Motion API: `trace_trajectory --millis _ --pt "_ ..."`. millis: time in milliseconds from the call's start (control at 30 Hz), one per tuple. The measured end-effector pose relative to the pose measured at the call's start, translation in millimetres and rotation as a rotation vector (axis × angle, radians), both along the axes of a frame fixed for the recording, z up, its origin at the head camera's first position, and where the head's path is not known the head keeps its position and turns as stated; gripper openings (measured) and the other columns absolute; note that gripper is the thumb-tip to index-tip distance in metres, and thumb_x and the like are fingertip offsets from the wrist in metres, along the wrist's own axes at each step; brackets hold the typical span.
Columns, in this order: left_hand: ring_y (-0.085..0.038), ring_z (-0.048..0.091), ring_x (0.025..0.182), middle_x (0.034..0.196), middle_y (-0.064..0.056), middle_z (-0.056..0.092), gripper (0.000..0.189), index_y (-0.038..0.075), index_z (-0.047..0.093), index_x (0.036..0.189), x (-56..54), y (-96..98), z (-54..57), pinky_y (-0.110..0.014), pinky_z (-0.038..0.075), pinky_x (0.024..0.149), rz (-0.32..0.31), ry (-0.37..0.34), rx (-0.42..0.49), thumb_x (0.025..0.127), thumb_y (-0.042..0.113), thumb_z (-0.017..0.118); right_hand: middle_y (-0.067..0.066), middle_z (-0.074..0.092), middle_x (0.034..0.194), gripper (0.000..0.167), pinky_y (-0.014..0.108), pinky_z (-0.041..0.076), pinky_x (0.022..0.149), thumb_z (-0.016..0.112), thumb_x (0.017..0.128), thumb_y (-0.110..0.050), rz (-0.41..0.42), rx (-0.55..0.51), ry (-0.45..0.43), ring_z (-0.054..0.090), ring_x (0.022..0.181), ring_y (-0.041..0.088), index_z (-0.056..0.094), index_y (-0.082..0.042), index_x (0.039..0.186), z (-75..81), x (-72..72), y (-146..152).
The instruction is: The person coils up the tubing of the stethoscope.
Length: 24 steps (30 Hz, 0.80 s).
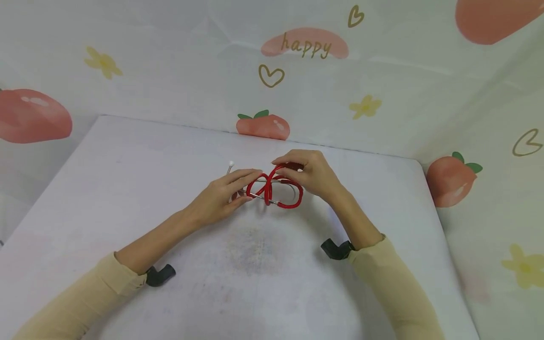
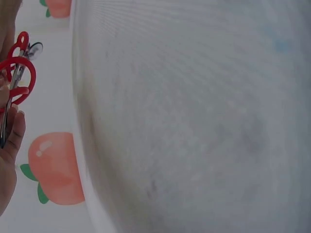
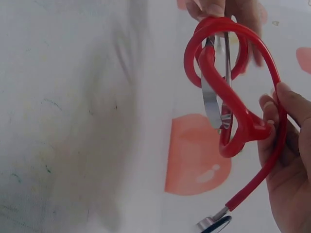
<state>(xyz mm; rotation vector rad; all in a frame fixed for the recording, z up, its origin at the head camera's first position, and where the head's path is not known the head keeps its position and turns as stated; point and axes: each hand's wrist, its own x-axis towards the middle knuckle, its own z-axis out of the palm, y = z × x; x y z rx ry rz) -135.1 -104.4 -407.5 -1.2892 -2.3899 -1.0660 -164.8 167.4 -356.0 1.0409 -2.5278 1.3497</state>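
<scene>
A red stethoscope (image 1: pixel 293 205) is held up over the table between both hands, its rubber tubing looped around its metal ear tubes. From the left, the left hand (image 1: pixel 214 200) grips the bundle by the metal tubes; a white ear tip (image 1: pixel 231 164) sticks out beyond its fingers. On the other side the right hand (image 1: pixel 313 172) pinches the red tubing between thumb and fingers. The right wrist view shows the silver chest piece (image 3: pixel 206 223) hanging at the free end, below the right hand. In the left wrist view only part of the red loops (image 2: pixel 32 80) shows, at the left edge.
A white-covered table (image 1: pixel 255 293) lies under the hands, with faint stains near its middle. Behind it hangs a pale backdrop (image 1: pixel 178 61) printed with peaches, hearts and flowers. Black angled pieces stick out at the left cuff (image 1: pixel 160 276) and the right cuff (image 1: pixel 337 249).
</scene>
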Motion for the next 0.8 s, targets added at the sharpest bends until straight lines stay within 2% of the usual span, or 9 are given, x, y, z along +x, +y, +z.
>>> trace_trajectory --millis 133,233,367,533,667,800 --pt "-0.010 0.059 0.084 0.141 -0.004 0.054 0.064 0.017 0.055 0.143 0.1 0.8 1.3 -0.022 0.050 0.066 -0.021 0.041 -0.008 0.085 0.007 0.078 -0.002 0.074 0.091 0.018 0.023 0.051 0.068 0.079 0.085 -0.008 -0.015 0.006 0.014 0.062 0.075 0.010 0.079 -0.009 0.104 -2.5 -5.7 1" --pt "-0.011 0.061 0.086 0.143 -0.005 0.053 0.061 0.019 0.057 0.142 0.2 1.6 2.1 -0.023 0.051 0.070 -0.032 0.065 -0.017 0.086 0.007 0.077 -0.001 0.073 0.088 0.017 0.024 0.048 0.064 0.080 0.084 -0.009 -0.031 -0.003 -0.015 0.059 0.072 0.012 0.079 -0.008 0.101 -5.1 -10.0 2" --pt "-0.014 0.062 0.087 0.143 -0.008 0.052 0.059 0.018 0.056 0.143 0.3 2.9 3.2 -0.025 0.052 0.072 -0.040 0.080 -0.014 0.088 0.006 0.074 0.003 0.074 0.090 0.019 0.023 0.051 0.067 0.081 0.083 -0.007 -0.055 -0.038 -0.100 0.061 0.073 0.015 0.078 -0.004 0.102 -9.6 -15.0 5" --pt "-0.011 0.055 0.070 0.140 -0.009 0.053 0.054 0.020 0.059 0.140 1.3 5.6 2.9 -0.023 0.049 0.066 -0.052 0.107 -0.003 0.090 0.002 0.070 0.011 0.073 0.095 0.021 0.027 0.057 0.074 0.076 0.085 0.001 -0.024 -0.102 -0.239 0.067 0.079 0.023 0.075 0.002 0.106 -14.5 -18.8 7" --pt "-0.008 0.051 0.066 0.139 -0.008 0.053 0.050 0.021 0.062 0.138 3.0 8.1 3.0 -0.020 0.046 0.061 -0.045 0.120 0.012 0.091 0.003 0.068 0.016 0.072 0.094 0.018 0.028 0.057 0.075 0.071 0.088 0.005 0.007 -0.142 -0.331 0.067 0.080 0.026 0.073 0.008 0.105 -11.1 -14.2 4" --pt "-0.007 0.048 0.064 0.138 -0.008 0.054 0.049 0.020 0.063 0.136 4.1 9.3 2.6 -0.020 0.044 0.057 -0.032 0.123 0.034 0.091 0.001 0.066 0.018 0.072 0.095 0.016 0.026 0.056 0.074 0.069 0.090 0.005 0.004 -0.152 -0.340 0.066 0.080 0.020 0.073 0.010 0.104 -3.4 -5.7 -1"
